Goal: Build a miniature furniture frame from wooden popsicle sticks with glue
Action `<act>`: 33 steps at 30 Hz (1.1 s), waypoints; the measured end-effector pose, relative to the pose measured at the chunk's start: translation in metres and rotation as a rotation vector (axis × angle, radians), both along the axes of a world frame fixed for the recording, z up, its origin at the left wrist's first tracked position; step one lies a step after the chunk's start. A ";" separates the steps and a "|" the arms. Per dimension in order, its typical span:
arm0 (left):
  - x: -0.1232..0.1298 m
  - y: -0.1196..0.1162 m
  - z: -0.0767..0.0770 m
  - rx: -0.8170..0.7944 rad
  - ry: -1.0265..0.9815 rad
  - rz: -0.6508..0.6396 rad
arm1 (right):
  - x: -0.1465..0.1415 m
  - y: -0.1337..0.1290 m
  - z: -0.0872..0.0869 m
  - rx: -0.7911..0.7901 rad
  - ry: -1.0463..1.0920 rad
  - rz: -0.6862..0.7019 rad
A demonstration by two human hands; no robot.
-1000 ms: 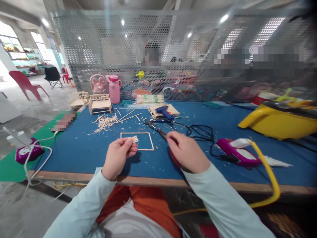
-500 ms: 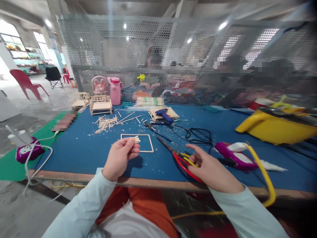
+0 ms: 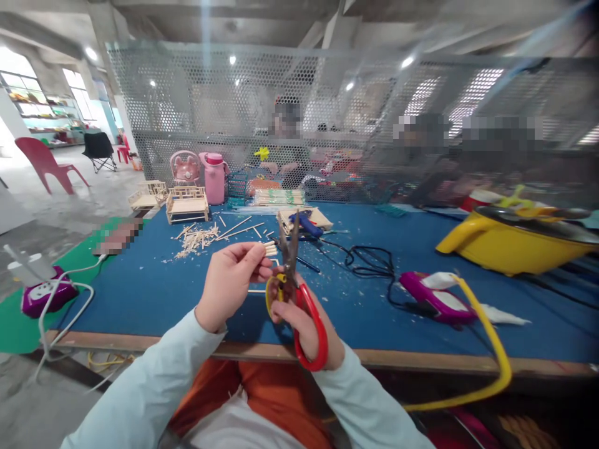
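Note:
Between the thumb and fingers of my left hand [image 3: 234, 277] is a small bunch of short wooden sticks [image 3: 270, 249], their ends pointing right. My right hand [image 3: 311, 327] grips the scissors [image 3: 314, 324], which have red and yellow handles. The scissor blades point up and stand slightly parted, just right of the stick ends; whether they touch the sticks I cannot tell. Under my hands on the blue mat lies a thin stick frame [image 3: 256, 291], mostly hidden by them.
Behind my hands lie a heap of cut sticks [image 3: 199, 242], a small wooden bed model [image 3: 187, 204] and a blue glue gun [image 3: 309, 224]. A pink bottle [image 3: 214, 178] stands by the mesh screen. To the right are a purple power strip [image 3: 437, 299] and a yellow pan [image 3: 510, 240].
My right hand has picked the scissors up from the mat and brought them left and upright beside the sticks. My left hand still holds the bunch in nearly the same place.

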State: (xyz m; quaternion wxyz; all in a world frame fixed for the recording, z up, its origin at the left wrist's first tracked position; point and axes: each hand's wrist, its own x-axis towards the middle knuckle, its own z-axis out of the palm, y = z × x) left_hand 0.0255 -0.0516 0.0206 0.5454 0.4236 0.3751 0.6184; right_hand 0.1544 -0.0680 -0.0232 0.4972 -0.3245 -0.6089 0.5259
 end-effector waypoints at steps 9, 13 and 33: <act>-0.005 -0.008 0.013 0.003 0.120 -0.027 | 0.003 0.000 -0.006 0.198 -0.104 0.037; -0.006 -0.010 0.015 0.016 0.160 -0.019 | 0.005 0.001 -0.005 0.244 -0.188 0.008; -0.010 -0.015 0.012 0.040 0.275 -0.029 | 0.001 -0.002 -0.009 0.207 -0.139 0.028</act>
